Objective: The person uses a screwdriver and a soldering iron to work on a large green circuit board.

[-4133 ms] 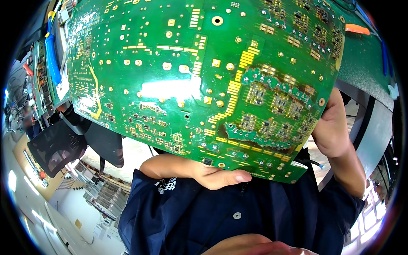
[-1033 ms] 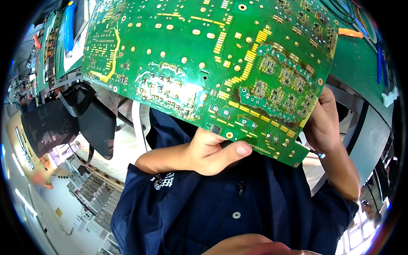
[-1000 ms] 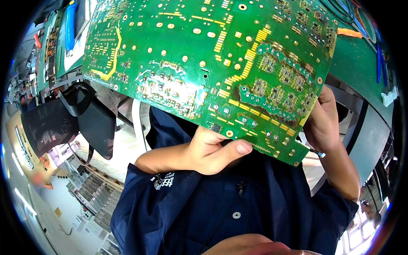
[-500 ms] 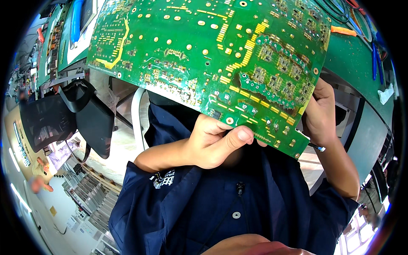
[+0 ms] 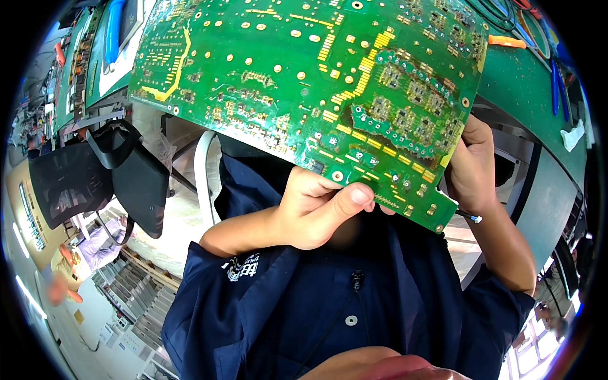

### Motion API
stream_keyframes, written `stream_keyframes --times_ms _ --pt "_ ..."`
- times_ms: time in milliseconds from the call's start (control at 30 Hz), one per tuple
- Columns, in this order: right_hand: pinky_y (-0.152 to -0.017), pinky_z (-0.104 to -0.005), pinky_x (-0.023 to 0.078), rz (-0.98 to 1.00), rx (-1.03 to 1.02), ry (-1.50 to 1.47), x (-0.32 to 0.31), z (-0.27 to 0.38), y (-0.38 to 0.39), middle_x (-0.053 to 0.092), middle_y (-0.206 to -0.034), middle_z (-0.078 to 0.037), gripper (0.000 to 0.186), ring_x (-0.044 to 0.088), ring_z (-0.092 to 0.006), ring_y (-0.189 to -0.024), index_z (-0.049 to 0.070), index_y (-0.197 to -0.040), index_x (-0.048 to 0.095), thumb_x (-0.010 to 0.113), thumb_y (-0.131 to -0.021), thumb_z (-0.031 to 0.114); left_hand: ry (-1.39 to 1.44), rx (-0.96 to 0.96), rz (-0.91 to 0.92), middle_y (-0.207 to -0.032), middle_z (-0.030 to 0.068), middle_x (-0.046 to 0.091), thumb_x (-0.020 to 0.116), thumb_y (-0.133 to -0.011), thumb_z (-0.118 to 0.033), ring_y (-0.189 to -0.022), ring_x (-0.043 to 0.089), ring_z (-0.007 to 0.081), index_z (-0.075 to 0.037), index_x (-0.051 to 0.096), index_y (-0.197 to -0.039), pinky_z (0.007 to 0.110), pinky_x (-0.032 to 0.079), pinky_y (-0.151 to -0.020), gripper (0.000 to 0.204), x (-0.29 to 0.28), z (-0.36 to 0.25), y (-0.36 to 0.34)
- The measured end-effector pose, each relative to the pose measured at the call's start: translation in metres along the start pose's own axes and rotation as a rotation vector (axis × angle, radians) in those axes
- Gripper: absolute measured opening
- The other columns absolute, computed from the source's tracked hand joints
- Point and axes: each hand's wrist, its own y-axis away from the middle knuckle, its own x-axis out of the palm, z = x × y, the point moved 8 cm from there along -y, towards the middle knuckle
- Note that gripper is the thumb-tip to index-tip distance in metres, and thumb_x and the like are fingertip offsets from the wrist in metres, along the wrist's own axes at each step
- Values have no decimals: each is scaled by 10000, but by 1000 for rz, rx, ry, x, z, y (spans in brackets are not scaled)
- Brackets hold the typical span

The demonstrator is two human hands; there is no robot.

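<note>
A large green circuit board (image 5: 253, 44) with yellow traces fills the upper middle, tilted above the lap and over the bench edge. My left hand (image 5: 323, 209) grips its near edge, thumb on top and the other fingers mostly hidden beneath. At the board's right edge, my right hand (image 5: 474, 166) holds it from the side, its fingertips out of sight behind the board. Dark brownish patches surround the small components on the board's right part. A short cable with a small white connector (image 5: 476, 219) sticks out below the board's near right corner.
A green-topped bench (image 5: 525, 82) lies beyond, with an orange-handled tool (image 5: 506, 42), blue-handled pliers (image 5: 560, 92) and a crumpled white tissue (image 5: 572, 135) at right. A blue tube-shaped tool (image 5: 113, 31) lies at far left. A black chair (image 5: 136, 177) stands at left.
The board has shifted slightly left, its right side most, and both hands have moved with it. The grip looks the same.
</note>
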Motion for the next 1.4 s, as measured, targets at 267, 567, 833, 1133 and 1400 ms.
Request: stream_keyframes --times_ms 267,567,833,1133,1400 --pt "-911 -275 499 6 -42 148 1 13 0 713 -1120 -80 316 635 -108 -1008 -87 -1218 642 645 -956 91 -11 8 32 -1031 203 699 532 -1044 -218 -774 665 196 101 646 -1077 316 549 -685 341 0 -1 0" --pt "-935 -280 489 -17 66 -53 3 1 -2 699 -1166 -87 366 635 -120 -1042 -78 -1268 610 659 -947 89 60 -18 50 -921 139 696 519 -1050 -144 -825 674 174 31 614 -877 281 524 -704 264 1 -6 -4" --pt "-946 -289 488 -23 100 -120 3 -2 -3 684 -1203 -94 383 636 -131 -1064 -65 -1284 600 673 -938 83 4 10 102 -1023 186 697 471 -1059 -189 -775 646 171 99 633 -1110 295 523 -676 334 -2 -5 -2" --pt "-954 -292 486 1 184 -251 7 -13 -2 687 -1198 -100 375 641 -134 -1056 -62 -1273 607 673 -934 82 29 42 81 -1127 183 689 515 -1037 -164 -935 661 209 90 647 -1132 330 523 -807 301 -5 -5 -3" --pt "-932 -273 482 3 118 -69 5 -9 -3 702 -1156 -91 350 639 -114 -1024 -55 -1247 626 673 -935 97 -12 130 51 -1110 152 684 544 -1016 -72 -988 657 214 77 665 -1101 338 521 -854 210 -7 -10 -7"
